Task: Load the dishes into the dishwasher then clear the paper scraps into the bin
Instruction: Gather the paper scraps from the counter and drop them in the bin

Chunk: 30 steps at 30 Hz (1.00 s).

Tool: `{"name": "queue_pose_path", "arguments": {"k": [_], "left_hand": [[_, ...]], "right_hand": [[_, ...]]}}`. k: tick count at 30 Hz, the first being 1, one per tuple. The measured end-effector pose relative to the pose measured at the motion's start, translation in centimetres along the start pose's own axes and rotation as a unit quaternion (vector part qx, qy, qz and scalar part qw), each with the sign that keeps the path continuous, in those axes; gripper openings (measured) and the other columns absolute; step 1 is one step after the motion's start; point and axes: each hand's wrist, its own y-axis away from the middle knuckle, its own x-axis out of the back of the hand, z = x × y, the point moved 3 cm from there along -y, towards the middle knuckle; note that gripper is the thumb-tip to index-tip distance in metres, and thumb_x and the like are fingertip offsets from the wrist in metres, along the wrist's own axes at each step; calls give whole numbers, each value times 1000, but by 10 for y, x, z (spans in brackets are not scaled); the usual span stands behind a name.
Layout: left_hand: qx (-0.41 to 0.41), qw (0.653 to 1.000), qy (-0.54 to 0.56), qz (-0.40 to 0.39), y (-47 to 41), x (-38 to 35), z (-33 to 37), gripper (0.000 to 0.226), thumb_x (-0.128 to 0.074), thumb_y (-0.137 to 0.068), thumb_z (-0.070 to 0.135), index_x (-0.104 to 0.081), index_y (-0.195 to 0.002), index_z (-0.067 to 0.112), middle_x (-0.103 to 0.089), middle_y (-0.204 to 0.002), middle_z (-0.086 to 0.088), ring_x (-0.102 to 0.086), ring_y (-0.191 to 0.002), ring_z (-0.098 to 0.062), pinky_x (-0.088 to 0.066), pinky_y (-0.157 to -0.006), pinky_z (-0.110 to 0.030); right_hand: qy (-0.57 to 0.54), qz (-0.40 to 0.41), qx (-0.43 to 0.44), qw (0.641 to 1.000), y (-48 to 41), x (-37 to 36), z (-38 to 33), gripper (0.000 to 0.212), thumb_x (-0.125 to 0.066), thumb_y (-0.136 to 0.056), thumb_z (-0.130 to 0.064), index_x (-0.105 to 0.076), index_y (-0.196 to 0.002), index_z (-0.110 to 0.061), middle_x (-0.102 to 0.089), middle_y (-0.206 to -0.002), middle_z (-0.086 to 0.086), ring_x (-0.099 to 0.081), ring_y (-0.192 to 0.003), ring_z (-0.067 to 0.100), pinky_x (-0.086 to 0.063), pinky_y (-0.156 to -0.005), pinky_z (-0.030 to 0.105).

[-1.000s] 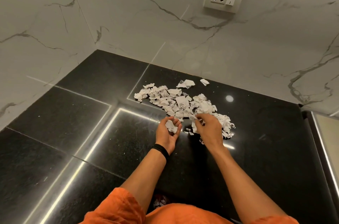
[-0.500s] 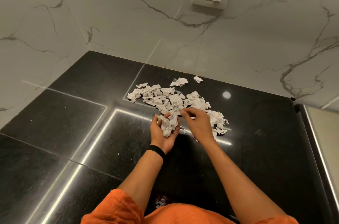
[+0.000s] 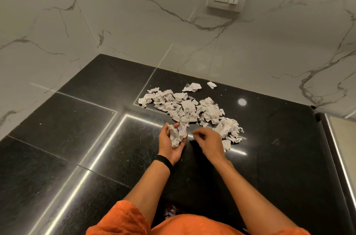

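Left hand (image 3: 172,145) is palm-up, fingers curled around a wad (image 3: 176,135) of crumpled paper. Right hand (image 3: 209,141) was over that palm half a second ago, now it's pulled off to the side, fingers curled down. Can't tell if it's pinching anything. Remaining paper scraps (image 3: 185,104) lie on the black bench (image 3: 77,128) just behind.

Single head-worn wide-angle view, looking forward and steeply down onto the black tabletop (image 3: 81,123), close, toward the marble wall (image 3: 134,23) corner.

White paper scraps (image 3: 186,107) (perhaps printed), black speckled counter (image 3: 77,128).
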Motion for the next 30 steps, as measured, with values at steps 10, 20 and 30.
{"name": "queue_pose_path", "arguments": {"k": [10, 20, 30], "left_hand": [[18, 999, 28, -26, -1, -9, -11, 44, -45, -99, 44, -70, -105, 8, -70, -101, -11, -67, -90, -24, -54, -76, -34], [-23, 999, 47, 5, 5, 13, 17, 39, -50, -99, 37, -71, -104, 4, -73, -100, -16, -67, -94, -27, -52, -90, -39], [-38, 998, 26, 34, -1, 13, 26, 38, -47, -103, 37, -68, -102, 5, -71, -94, -15, -65, -88, -25, -52, -84, -36]], "right_hand": [[-177, 15, 26, 984, -20, 7, -54, 17, -68, -94, -17, -77, -107, -22, -76, -98, -15, -68, -97, -5, -53, -90, 18], [198, -108, 87, 970, -72, -18, -22, 38, -63, -93, -10, -67, -128, -25, -70, -122, 0, -59, -119, 25, -48, -99, 40], [-29, 62, 13, 998, -47, 3, -23, 18, -73, -90, -32, -69, -107, -28, -70, -95, -13, -64, -90, 4, -55, -78, 28]]}}
